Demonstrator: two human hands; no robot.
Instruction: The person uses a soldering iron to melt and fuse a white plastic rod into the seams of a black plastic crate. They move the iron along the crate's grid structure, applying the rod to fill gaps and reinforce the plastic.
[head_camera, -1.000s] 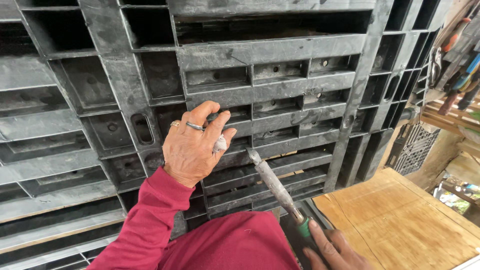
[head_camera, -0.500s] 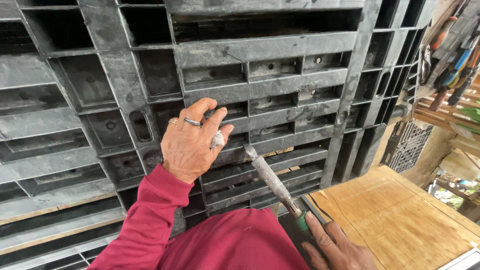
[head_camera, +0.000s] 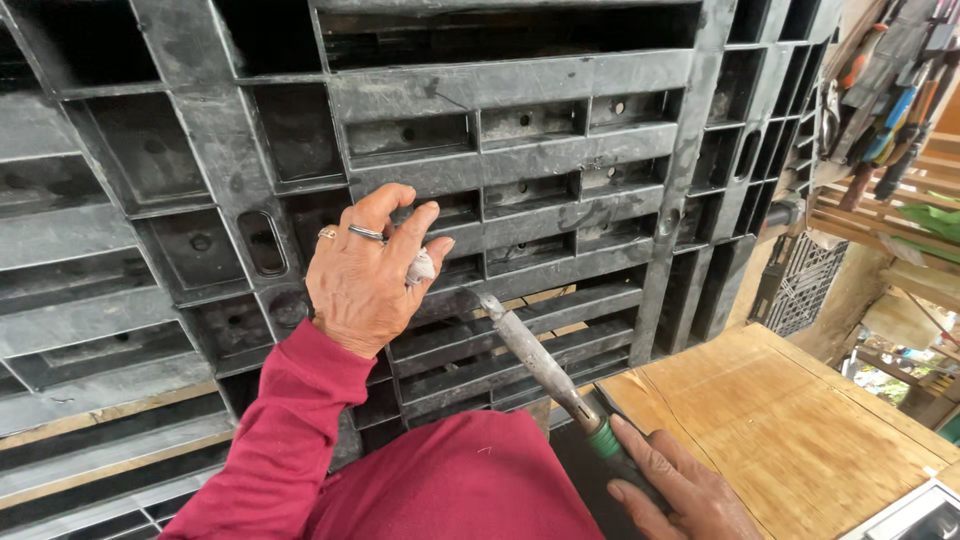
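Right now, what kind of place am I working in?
Probably a workshop or repair shed. A stack of grey plastic pallets fills the view, hand tools hang at the upper right, and a plywood bench top lies beside your right hand, which grips a metal tool.

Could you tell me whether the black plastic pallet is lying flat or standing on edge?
On edge: the black plastic pallet rises like a wall beside the wooden board, its slats facing the camera.
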